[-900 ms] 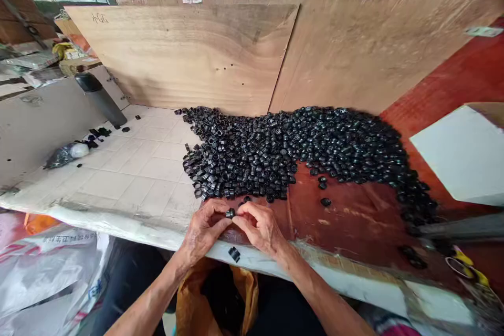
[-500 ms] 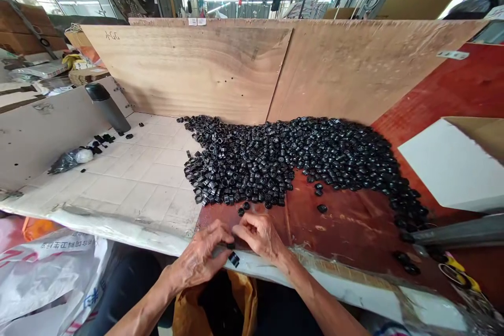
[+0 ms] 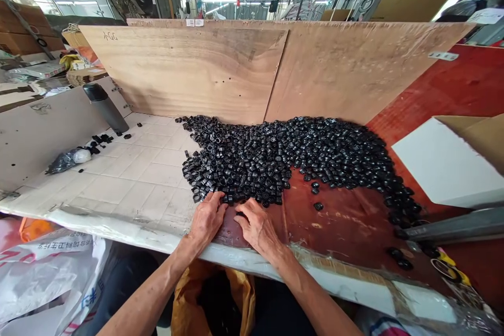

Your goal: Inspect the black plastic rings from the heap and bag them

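Observation:
A wide heap of small round black plastic caps lies on the table against the wooden back board. At the heap's front edge, my left hand reaches in with fingers bent and close together; its fingertips touch the caps, and what they grip is hidden. Beside it, my right hand is closed, with a black cap showing between thumb and fingers. Below the table edge, between my knees, an orange-brown bag hangs with its mouth wide.
A grey bottle and a plastic bag of dark pieces stand at the left. On the right are a white carton, a grey metal bar and yellow-handled scissors. The wooden board closes the back.
Both hands have moved forward from the table's front edge to the heap. Two caps seen at my left hand over the edge are gone from there.

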A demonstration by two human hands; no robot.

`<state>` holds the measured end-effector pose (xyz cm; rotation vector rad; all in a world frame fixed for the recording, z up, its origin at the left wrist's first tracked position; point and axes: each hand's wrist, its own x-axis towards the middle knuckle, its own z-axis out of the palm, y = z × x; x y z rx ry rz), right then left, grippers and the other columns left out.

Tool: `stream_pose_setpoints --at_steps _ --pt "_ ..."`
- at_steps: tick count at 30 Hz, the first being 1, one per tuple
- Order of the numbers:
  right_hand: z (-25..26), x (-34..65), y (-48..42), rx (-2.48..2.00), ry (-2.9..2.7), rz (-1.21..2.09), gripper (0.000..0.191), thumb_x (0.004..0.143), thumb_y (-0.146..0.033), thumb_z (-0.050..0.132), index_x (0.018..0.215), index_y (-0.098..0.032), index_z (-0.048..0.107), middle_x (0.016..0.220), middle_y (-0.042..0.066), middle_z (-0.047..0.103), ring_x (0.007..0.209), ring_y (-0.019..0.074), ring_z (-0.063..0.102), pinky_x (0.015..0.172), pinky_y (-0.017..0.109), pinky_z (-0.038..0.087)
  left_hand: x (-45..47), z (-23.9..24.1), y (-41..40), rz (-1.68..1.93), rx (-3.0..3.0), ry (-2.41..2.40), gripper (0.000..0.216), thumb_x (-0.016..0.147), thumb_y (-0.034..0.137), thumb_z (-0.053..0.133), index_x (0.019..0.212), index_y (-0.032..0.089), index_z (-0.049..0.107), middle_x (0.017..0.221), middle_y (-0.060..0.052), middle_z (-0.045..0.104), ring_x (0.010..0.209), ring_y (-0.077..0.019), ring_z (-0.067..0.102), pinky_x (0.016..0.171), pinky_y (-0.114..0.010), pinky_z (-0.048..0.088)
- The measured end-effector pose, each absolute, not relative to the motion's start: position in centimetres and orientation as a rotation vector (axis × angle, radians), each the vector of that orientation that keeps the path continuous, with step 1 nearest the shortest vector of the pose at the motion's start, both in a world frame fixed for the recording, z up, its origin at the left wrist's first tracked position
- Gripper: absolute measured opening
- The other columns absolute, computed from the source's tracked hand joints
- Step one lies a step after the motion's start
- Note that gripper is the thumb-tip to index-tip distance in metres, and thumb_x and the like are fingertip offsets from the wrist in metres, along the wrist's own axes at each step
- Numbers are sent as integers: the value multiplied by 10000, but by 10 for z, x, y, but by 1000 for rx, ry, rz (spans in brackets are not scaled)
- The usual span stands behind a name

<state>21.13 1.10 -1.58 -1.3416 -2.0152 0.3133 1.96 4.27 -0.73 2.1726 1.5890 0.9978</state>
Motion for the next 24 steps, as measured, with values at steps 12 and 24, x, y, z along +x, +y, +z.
stream_pose_setpoints --at_steps 12,24 --pt "-4 214 10 -1134 -1850 584 238 963 -92 612 1107 -239 730 1090 71 757 981 226 726 890 338 575 20 5 33 984 2220 1391 313 763 30 604 1009 221 639 960 -14 734 734 -160 664 728 -292 562" --pt "12 212 6 -984 -1636 905 198 914 -171 674 1068 -233 781 1069 59 758 940 199 726 809 299 599 12 16 12 997 1540 1135 175 834 231 693 995 207 630 790 18 678 689 -133 651 629 -230 520"
